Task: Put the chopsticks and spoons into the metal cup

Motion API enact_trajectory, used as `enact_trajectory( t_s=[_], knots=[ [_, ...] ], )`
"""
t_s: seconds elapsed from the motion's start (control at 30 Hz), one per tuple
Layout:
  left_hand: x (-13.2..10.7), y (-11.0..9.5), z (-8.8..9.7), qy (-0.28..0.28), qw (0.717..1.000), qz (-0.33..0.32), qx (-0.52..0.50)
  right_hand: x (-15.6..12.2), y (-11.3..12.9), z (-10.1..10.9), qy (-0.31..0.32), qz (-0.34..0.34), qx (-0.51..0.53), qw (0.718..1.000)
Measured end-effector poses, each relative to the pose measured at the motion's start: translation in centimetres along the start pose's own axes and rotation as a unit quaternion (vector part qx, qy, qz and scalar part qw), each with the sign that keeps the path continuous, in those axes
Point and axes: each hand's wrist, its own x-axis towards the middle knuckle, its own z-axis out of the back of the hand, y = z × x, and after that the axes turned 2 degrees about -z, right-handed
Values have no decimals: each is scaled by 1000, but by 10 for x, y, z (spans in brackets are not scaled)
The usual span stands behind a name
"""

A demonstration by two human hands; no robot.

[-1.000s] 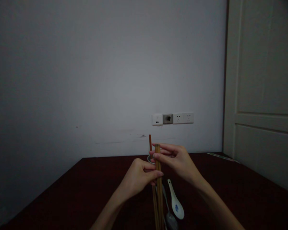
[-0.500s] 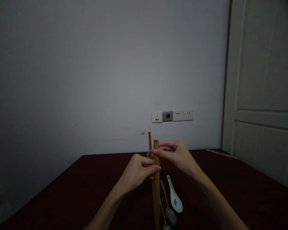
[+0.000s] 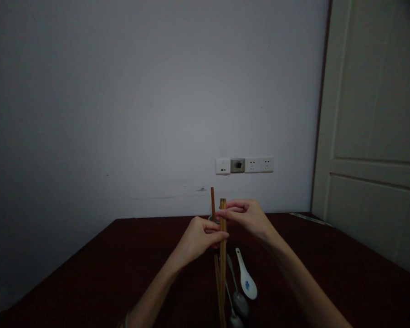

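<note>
Between my two hands a pair of wooden chopsticks (image 3: 223,255) stands nearly upright, side by side. My left hand (image 3: 200,239) is closed on them around the middle, thumb in front. Higher up, near their top ends, my right hand (image 3: 244,215) pinches them. Behind the hands a reddish-brown stick (image 3: 212,202) rises from a container (image 3: 212,218) that is mostly hidden. More chopsticks (image 3: 217,278) lie on the table below my left hand. To their right are two metal spoons (image 3: 239,303) and a white soup spoon (image 3: 247,280) with a blue mark.
The dark red table (image 3: 150,255) reaches back to a pale wall (image 3: 177,114). Sockets and switches (image 3: 258,165) sit on that wall above the table. A panelled door (image 3: 376,136) stands at the right. A flat strip (image 3: 309,218) lies at the table's back right edge.
Both hands keep their hold on the chopsticks, whose lower ends have come slightly nearer upright. The whole view has shifted a little.
</note>
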Motion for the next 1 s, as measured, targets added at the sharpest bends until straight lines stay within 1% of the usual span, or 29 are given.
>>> enact_trajectory(
  t_s=[0.13, 0.27, 0.37, 0.47, 0.6, 0.67, 0.73, 0.8, 0.9, 1.0],
  knots=[
    [4, 5, 2, -5, 1000, 3, -24, 8, -6, 2, 7, -14, 20, 1000],
    [9, 11, 11, -23, 999, 16, -31, 22, -8, 8, -5, -5, 10, 1000],
    [16, 18, 25, -55, 997, 43, -35, 42, -1, 17, -29, 11, 7, 999],
    [26, 36, 42, -87, 993, 68, -32, 74, 11, 30, -56, 33, 5, 998],
    [42, 75, 64, -127, 986, 94, -60, 124, 26, 47, -78, 44, -2, 996],
    [47, 99, 73, -151, 978, 121, -76, 145, 28, 54, -91, 50, -13, 994],
    [51, 125, 81, -182, 967, 156, -85, 161, 26, 59, -107, 50, -16, 993],
    [52, 152, 89, -206, 956, 185, -95, 172, 18, 62, -121, 41, -16, 992],
    [48, 189, 101, -230, 938, 229, -119, 184, 1, 62, -140, 12, -19, 990],
    [41, 217, 109, -253, 928, 237, -136, 189, -20, 61, -143, -13, -18, 990]
  ],
)
